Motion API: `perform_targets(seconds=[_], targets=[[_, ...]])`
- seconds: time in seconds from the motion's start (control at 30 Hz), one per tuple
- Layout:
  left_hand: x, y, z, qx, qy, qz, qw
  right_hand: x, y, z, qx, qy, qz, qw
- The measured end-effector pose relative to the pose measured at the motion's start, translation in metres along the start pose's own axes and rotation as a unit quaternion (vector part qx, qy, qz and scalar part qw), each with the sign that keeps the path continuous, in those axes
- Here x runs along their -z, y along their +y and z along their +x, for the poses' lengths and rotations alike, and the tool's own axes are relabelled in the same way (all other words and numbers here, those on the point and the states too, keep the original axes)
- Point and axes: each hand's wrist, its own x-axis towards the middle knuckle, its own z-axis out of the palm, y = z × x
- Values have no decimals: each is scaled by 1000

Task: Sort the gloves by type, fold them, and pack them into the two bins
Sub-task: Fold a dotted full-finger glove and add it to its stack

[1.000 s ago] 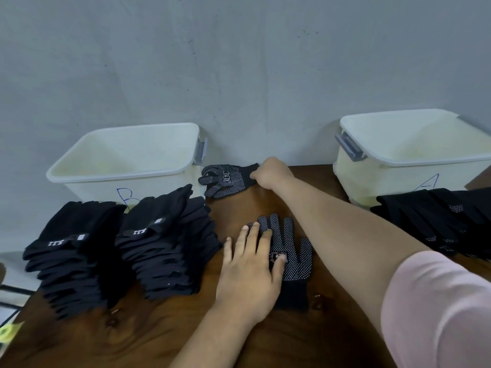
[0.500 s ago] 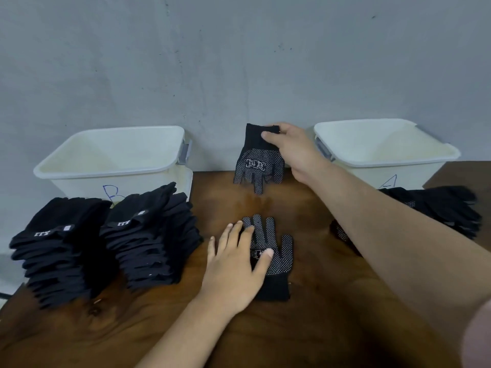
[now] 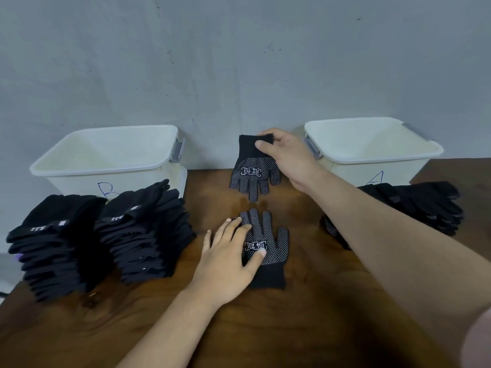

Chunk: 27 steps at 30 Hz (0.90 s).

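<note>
Right hand [image 3: 289, 158] pinches the hanging glove [image 3: 253, 172] by its cuff, twelve o'clock of the flat glove [image 3: 273, 248]. Left hand [image 3: 228, 261] presses the flat glove; fingers spread.

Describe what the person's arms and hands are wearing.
The left hand and right hand are bare: no gloves, rings or watch visible. Only a pink sleeve shows, high on the right arm at the frame's corner.

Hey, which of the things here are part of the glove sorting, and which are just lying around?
Part of the job:
- held glove, pinched at the cuff by the right hand
- flat glove, pressed by the left hand
- bin A
- bin B
- plain-glove stacks
- dotted-glove pile

Just there:
- table
- wall
</note>
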Motion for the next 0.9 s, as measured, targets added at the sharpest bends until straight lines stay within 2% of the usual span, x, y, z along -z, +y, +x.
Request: perform_targets(seconds=[0.17, 0.47, 0.73, 0.9], targets=[[7, -9, 3, 43, 79, -110, 990, -3, 3, -19, 2, -16, -16, 1000], [7, -11, 3, 104, 88, -179, 974, 2, 13, -75, -7, -28, -17, 999], [7, -13, 3, 104, 77, -186, 974, 10, 37, -140, 9, -58, -121, 991], [9, -16, 3, 95, 55, -173, 979, 22, 58, -174, 41, -138, -263, 954]])
